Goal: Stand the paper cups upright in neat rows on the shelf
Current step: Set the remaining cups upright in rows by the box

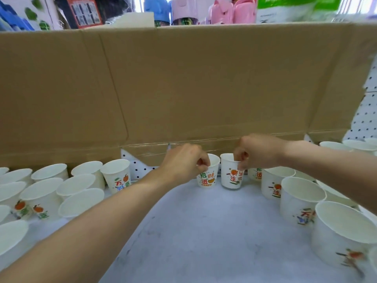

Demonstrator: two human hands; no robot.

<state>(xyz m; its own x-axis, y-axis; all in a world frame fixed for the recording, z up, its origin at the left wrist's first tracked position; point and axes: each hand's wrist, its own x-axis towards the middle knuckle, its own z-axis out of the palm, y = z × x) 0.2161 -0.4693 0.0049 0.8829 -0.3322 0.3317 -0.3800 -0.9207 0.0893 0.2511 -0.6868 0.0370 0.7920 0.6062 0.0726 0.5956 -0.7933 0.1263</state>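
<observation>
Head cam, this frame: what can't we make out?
All head view.
Near rim of the left cup: hidden by the left hand.
Print on the right cup: partly covered by the right hand.
Most of the third cup: behind the right hand.
Most of the pegboard: behind the cardboard.
Print on the corner cup: blurred; the cup is cut by the right edge.

- One wide-angle view from the person's head, angled forward and down, close above the pale white flat shelf surface (204, 237).
- It faces the tall brown cardboard sheet (204, 88) standing near, behind the shelf.
</observation>
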